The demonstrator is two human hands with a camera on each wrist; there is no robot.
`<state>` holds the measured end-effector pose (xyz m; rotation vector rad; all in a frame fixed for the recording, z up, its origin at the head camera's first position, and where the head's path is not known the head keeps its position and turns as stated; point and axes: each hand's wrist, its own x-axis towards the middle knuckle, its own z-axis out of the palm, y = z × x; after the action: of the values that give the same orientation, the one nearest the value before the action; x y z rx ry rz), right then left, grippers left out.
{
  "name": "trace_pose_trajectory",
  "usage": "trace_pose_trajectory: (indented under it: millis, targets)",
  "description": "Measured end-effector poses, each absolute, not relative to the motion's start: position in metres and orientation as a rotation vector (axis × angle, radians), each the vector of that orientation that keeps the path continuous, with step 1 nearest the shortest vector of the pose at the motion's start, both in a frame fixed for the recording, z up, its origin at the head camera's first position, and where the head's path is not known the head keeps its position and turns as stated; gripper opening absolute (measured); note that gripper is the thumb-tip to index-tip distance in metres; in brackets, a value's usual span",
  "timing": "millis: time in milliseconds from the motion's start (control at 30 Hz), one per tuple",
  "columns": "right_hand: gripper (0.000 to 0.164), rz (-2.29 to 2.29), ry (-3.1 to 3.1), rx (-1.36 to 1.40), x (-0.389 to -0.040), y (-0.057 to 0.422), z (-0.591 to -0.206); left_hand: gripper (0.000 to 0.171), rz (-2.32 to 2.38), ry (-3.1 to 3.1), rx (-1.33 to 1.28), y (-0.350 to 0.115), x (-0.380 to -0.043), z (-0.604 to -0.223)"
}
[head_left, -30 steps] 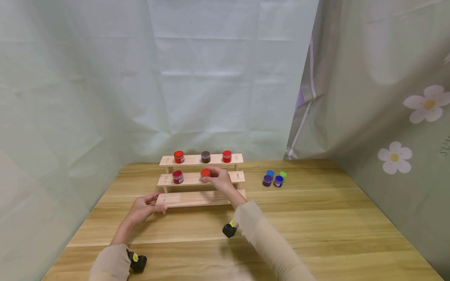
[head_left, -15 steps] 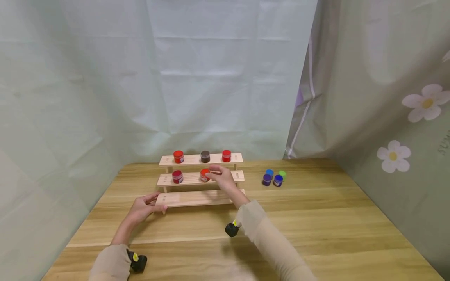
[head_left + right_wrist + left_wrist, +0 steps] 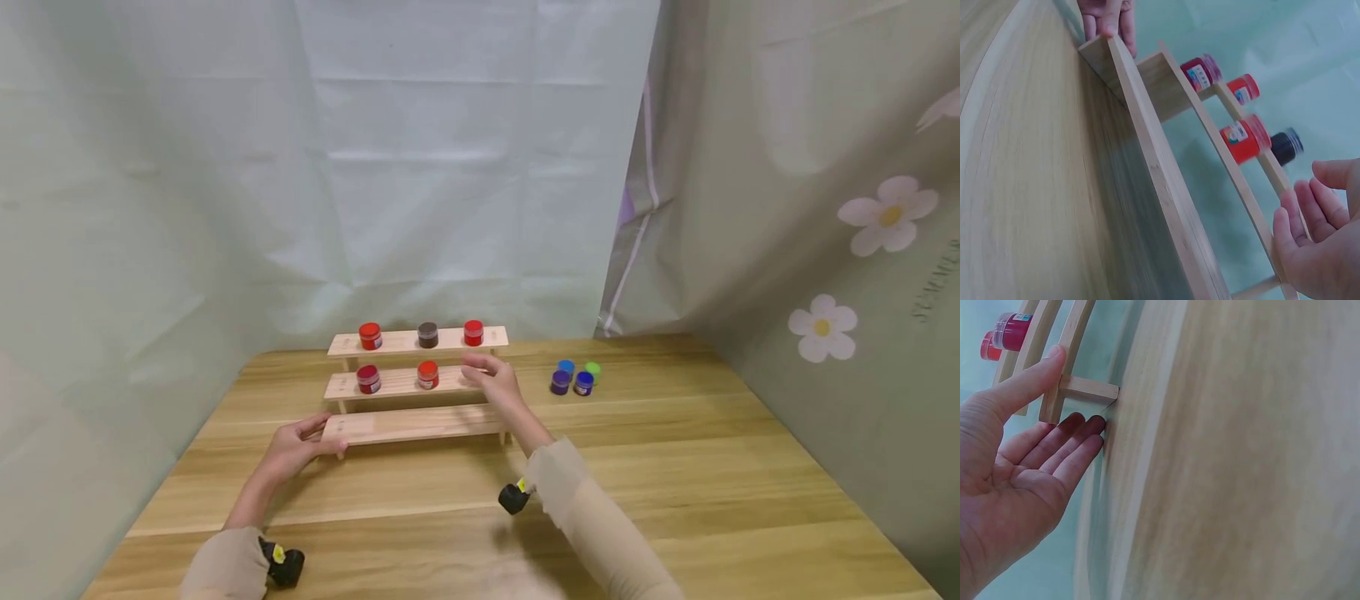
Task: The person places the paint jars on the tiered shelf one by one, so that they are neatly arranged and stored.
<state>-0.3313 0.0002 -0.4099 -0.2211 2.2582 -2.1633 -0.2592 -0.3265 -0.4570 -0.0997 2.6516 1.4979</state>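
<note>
Rack of pale wood, three-tiered, stands on the wood-grain table. Left hand grips the left end of the bottom shelf; left wrist view shows its thumb laid along the shelf edge, fingers behind and below, close to the short leg. Right hand is at the right part of the middle shelf, fingers loosely curved, thumb apart, clasping nothing; contact with the shelf cannot be told. Middle shelf carries a dark-red jar at left and an orange-red jar near centre, the latter being nearest the right hand on that tier, with a gap between. Top shelf, left to right: bright-red jar, blackish jar, scarlet jar. All five upright. On the table, right of the rack, four jars in a close cluster: blue jar and green jar behind, purple jar and deep-blue jar in front. Backdrop: pale cloth.
</note>
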Motion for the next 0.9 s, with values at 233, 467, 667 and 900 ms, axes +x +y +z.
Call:
trace_pose_trajectory:
  millis: [233, 467, 667, 900]
  targets:
    - [0.031, -2.159, 2.255, -0.192, -0.330, 0.019, -0.410, 0.087, 1.492, 2.643, -0.097, -0.328, -0.259, -0.457]
    - [0.032, -2.222, 2.181, -0.112, -0.330, 0.048, -0.417, 0.088, 1.505, 2.615, -0.109, -0.328, -0.261, -0.458]
    - [0.031, -2.285, 2.131, -0.002, -0.336, 0.072, -0.423, 0.087, 1.514, 2.604, -0.143, -0.331, -0.260, -0.459]
    - [0.033, -2.281, 2.207, 0.066, -0.339, 0.109, -0.430, 0.090, 1.509, 2.599, -0.127, -0.329, -0.264, -0.461]
